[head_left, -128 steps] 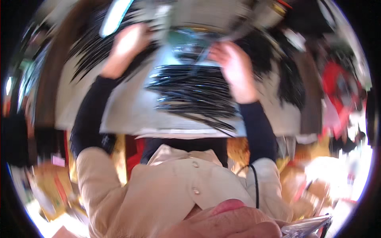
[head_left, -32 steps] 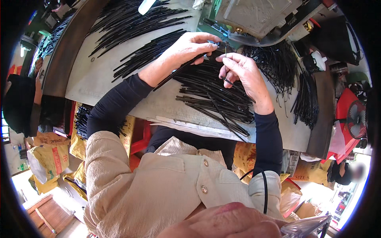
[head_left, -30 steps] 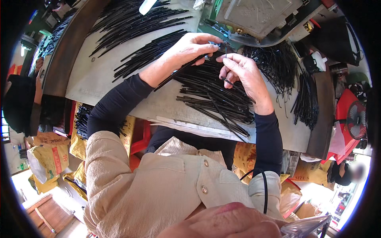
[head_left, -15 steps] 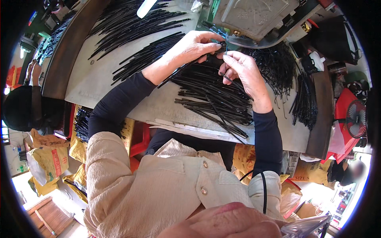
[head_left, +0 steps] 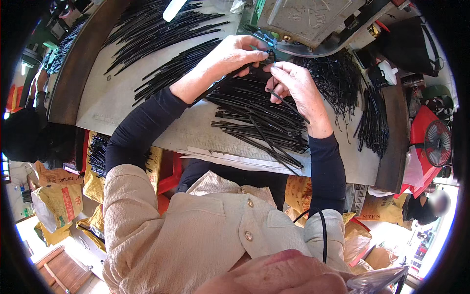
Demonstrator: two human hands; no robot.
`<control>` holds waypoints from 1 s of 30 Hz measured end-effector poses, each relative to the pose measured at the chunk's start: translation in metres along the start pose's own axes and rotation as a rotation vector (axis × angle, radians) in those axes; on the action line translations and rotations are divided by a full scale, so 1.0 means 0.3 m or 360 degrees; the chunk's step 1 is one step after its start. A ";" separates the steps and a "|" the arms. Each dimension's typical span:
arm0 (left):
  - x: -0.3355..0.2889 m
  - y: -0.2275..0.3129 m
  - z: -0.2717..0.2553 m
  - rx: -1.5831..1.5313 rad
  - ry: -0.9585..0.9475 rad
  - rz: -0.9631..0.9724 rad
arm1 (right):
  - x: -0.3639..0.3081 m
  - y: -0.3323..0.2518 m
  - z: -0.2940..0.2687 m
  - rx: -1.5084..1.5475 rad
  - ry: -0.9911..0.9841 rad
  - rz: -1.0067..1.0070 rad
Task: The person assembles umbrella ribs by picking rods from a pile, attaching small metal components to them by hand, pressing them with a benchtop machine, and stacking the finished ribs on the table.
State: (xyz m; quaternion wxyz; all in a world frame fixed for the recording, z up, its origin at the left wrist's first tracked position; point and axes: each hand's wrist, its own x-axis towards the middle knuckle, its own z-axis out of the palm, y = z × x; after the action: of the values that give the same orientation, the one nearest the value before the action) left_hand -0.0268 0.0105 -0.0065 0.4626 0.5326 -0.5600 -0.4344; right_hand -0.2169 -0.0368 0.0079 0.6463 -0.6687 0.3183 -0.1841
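Observation:
My left hand [head_left: 241,55] is at the foot of a metal machine [head_left: 306,22], thumb and fingers pinched on a thin black strip that runs back under the wrist. Just to its right, my right hand [head_left: 297,87] is closed with curled fingers on another black strip, whose end pokes out below the fingers. The fingertips of both hands almost meet beside a thin upright needle-like rod [head_left: 275,60]. Exactly where the strips end between the fingers is hidden. Below the hands lies a pile of black strips [head_left: 259,110] on the pale tabletop [head_left: 181,128].
More black strips [head_left: 159,36] lie in rows at the far left. Tangled black pieces [head_left: 335,78] and a bundle [head_left: 373,122] lie to the right. Raised brown boards [head_left: 81,68] edge the table. A red stool with a fan [head_left: 437,142] stands at the right; yellow sacks [head_left: 58,203] lie at the left.
The whole view has shifted slightly, so everything sits a little farther left. Both hands keep nearly the same place and grip beside the machine.

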 end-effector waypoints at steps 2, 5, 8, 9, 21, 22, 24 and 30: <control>0.003 0.010 -0.016 -0.0018 -0.0085 -0.0105 | 0.000 0.001 -0.006 0.0061 -0.0047 -0.0009; -0.005 0.026 -0.018 -0.0029 -0.0139 -0.0226 | 0.002 0.003 -0.007 0.0082 -0.0055 0.0008; -0.008 0.047 -0.006 -0.0004 -0.0101 -0.0231 | -0.002 0.003 -0.009 0.0033 -0.0059 0.0023; -0.012 0.049 -0.005 0.0009 -0.0077 -0.0227 | -0.004 0.000 -0.006 0.0032 -0.0066 0.0027; -0.024 0.030 -0.009 0.0317 -0.0315 -0.0032 | -0.006 0.018 -0.019 -0.0046 -0.0147 0.0080; -0.024 0.026 -0.012 0.0313 -0.0368 -0.0063 | -0.004 0.028 -0.023 0.0010 -0.0048 0.0048; -0.022 0.022 -0.017 0.0261 -0.0410 -0.0121 | 0.001 0.033 -0.039 0.0101 0.0036 0.0007; -0.017 0.020 -0.045 0.0110 -0.0482 -0.0200 | 0.014 0.049 -0.081 0.0476 -0.0038 -0.0008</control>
State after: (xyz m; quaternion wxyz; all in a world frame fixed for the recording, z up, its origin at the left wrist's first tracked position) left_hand -0.0148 0.0160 0.0017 0.3263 0.5105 -0.6035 -0.5183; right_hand -0.2326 -0.0572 -0.0050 0.7420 -0.5678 0.2780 -0.2231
